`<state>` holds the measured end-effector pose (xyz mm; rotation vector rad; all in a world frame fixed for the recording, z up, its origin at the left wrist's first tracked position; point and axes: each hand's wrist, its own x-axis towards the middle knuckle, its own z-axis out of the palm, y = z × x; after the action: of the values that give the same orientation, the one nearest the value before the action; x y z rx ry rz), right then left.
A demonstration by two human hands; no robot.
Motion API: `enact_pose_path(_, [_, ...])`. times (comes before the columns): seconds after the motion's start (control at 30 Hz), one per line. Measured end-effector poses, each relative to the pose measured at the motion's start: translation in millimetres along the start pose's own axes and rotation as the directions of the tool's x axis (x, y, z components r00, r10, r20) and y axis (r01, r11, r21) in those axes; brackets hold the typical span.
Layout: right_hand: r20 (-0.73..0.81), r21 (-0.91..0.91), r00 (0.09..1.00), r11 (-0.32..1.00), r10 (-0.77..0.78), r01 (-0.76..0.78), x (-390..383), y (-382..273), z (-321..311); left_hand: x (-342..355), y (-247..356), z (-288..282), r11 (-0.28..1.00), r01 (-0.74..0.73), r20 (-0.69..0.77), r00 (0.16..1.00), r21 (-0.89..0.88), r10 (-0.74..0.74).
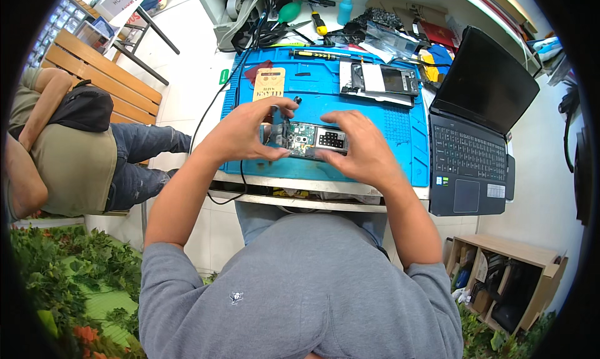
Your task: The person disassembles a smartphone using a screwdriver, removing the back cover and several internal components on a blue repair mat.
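An opened phone [304,138] with its green circuit board and a perforated metal plate exposed lies crosswise between my hands, over the blue work mat [265,169]. My right hand [365,148] grips its right end, thumb on the near edge and index finger at the far edge. At the left end my left hand [247,133] pinches a dark, thin phone part [279,129] between thumb and fingers. That part stands tilted up against the phone; whether it is still joined cannot be seen.
Behind my left hand lies a tan card-like box [270,83]. A disassembled phone [378,81] rests at the mat's far right. An open laptop [472,159] stands to the right. Screwdrivers [319,23], a blue bottle [345,8] and cables crowd the back. Someone [81,137] sits at left.
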<state>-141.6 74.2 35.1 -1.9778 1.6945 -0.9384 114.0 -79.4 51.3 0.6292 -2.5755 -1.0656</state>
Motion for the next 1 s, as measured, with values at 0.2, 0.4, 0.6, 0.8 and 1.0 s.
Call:
enact_pose_path(0.2, [0.184,-0.177,0.983,0.984,-0.002,0.035,5,6,-4,-10,16,6,0.996,0.073,-0.053,0.996,-0.055,-0.075])
enact_pose_path(0.4, [0.288,-0.160,0.955,0.987,0.065,-0.019,24,7,-5,-19,-9,22,0.957,-0.038,-0.175,0.985,-0.286,-0.013])
enact_pose_path(0.6, [0.316,-0.078,0.945,0.995,0.087,-0.065,26,7,-9,-11,-8,-4,0.965,-0.078,-0.254,0.967,-0.250,0.012])
enact_pose_path(0.8, [0.251,-0.078,0.965,0.995,0.075,-0.057,17,3,0,67,13,-33,0.998,-0.051,-0.128,0.990,0.040,0.056])
enact_pose_path(1.0, [0.139,0.270,0.926,0.886,0.352,-0.378,-9,13,-7,178,40,0,0.924,-0.139,0.083,0.990,0.355,0.117])
